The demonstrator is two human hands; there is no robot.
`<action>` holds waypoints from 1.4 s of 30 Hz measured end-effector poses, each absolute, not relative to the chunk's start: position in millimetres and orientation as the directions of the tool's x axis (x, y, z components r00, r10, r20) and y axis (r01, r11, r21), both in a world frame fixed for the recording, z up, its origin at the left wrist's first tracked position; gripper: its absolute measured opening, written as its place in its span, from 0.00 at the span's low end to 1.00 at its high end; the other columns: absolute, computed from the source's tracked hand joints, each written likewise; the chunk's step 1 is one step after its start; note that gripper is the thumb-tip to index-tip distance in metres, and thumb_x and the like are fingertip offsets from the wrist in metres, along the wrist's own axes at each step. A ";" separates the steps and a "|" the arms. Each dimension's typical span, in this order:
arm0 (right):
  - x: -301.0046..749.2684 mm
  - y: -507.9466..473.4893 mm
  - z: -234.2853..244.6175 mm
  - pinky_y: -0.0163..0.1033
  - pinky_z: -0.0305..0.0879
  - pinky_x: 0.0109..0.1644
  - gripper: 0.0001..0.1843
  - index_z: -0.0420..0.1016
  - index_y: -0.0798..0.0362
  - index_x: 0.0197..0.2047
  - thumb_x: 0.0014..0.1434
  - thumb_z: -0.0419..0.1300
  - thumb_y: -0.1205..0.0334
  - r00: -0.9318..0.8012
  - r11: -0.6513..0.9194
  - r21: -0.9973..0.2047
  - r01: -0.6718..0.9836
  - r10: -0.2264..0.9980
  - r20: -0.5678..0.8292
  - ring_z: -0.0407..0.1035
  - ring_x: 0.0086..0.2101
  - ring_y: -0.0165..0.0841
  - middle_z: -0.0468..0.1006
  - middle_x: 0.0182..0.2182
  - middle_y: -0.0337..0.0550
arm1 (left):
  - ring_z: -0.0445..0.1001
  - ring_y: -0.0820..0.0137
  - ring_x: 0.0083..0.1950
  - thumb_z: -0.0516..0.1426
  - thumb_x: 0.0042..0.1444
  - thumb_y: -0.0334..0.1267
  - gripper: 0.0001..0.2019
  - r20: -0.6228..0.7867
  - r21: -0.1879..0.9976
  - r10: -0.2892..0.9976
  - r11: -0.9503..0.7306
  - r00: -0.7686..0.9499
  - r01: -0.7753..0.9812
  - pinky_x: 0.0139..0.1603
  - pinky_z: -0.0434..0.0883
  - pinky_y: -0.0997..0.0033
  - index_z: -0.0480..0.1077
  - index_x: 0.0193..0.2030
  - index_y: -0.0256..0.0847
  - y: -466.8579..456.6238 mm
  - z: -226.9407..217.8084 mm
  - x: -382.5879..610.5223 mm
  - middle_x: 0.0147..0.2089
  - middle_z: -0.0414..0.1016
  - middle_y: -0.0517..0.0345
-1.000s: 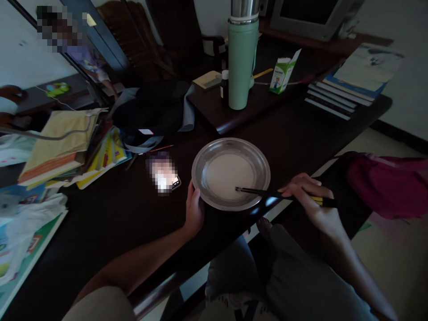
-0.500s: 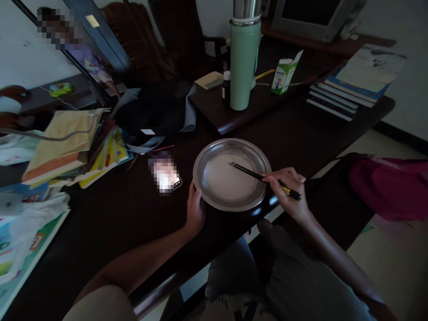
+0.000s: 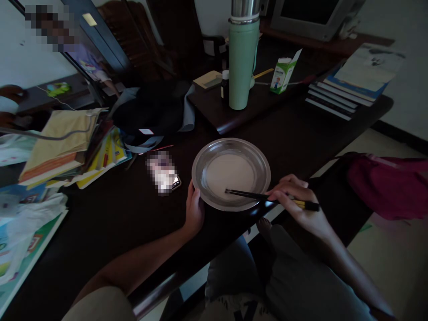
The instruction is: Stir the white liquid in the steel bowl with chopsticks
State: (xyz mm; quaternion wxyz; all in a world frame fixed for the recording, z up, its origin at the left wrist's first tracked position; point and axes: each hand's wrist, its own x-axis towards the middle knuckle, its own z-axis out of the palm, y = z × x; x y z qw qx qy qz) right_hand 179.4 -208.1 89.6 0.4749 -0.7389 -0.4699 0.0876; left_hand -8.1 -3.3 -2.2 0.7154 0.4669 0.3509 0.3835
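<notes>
A round metal plate (image 3: 261,166) holding a pale whitish liquid sits near the front edge of the dark wooden desk (image 3: 127,214). My left hand (image 3: 194,209) grips the plate's left rim. My right hand (image 3: 297,200) holds a pair of dark chopsticks (image 3: 247,194) with yellow-banded ends. Their tips rest in the liquid near the plate's front.
A lit phone (image 3: 165,176) lies just left of the plate. Behind stand a green thermos (image 3: 242,62), a small bottle (image 3: 224,84) and a small carton (image 3: 282,71). Book stacks lie at the right (image 3: 351,84) and left (image 3: 67,147). A dark bag (image 3: 150,111) sits behind the phone.
The chopstick tips swept from the plate's front up to its middle, then back toward the front left. My right hand moved with them. My left hand stayed on the rim.
</notes>
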 end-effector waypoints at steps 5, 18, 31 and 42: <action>176.1 -177.3 65.2 0.52 0.58 0.48 0.15 0.82 0.43 0.33 0.69 0.58 0.53 0.519 -0.071 -0.759 0.647 0.770 0.370 0.72 0.39 0.39 0.86 0.34 0.36 | 0.73 0.58 0.65 0.61 0.57 0.51 0.22 -0.165 0.927 0.884 0.291 0.437 -0.237 0.69 0.67 0.54 0.74 0.57 0.49 -4.4 -1.7 -6.7 0.60 0.78 0.54; 192.2 -206.3 83.6 0.49 0.59 0.47 0.14 0.82 0.44 0.29 0.66 0.60 0.58 0.709 -0.235 -0.739 0.632 0.559 0.429 0.72 0.36 0.38 0.82 0.29 0.38 | 0.71 0.56 0.67 0.60 0.58 0.54 0.26 -0.135 0.936 0.877 0.266 0.461 -0.231 0.70 0.64 0.50 0.72 0.61 0.49 -3.6 -2.4 -6.9 0.61 0.77 0.51; 178.3 -184.8 67.9 0.50 0.60 0.49 0.14 0.82 0.42 0.33 0.68 0.58 0.54 0.561 -0.103 -0.783 0.613 0.756 0.339 0.73 0.39 0.39 0.86 0.34 0.36 | 0.72 0.56 0.67 0.61 0.57 0.53 0.25 -0.167 0.932 0.876 0.290 0.453 -0.216 0.70 0.66 0.52 0.72 0.60 0.49 -4.2 0.4 -7.5 0.61 0.77 0.53; 188.8 -195.6 77.0 0.53 0.57 0.51 0.15 0.82 0.44 0.31 0.68 0.58 0.56 0.690 -0.289 -0.683 0.671 0.581 0.432 0.73 0.39 0.40 0.84 0.32 0.39 | 0.72 0.56 0.66 0.61 0.57 0.54 0.25 -0.160 0.931 0.880 0.285 0.446 -0.228 0.70 0.66 0.52 0.73 0.60 0.49 -4.0 -2.4 -7.1 0.61 0.77 0.53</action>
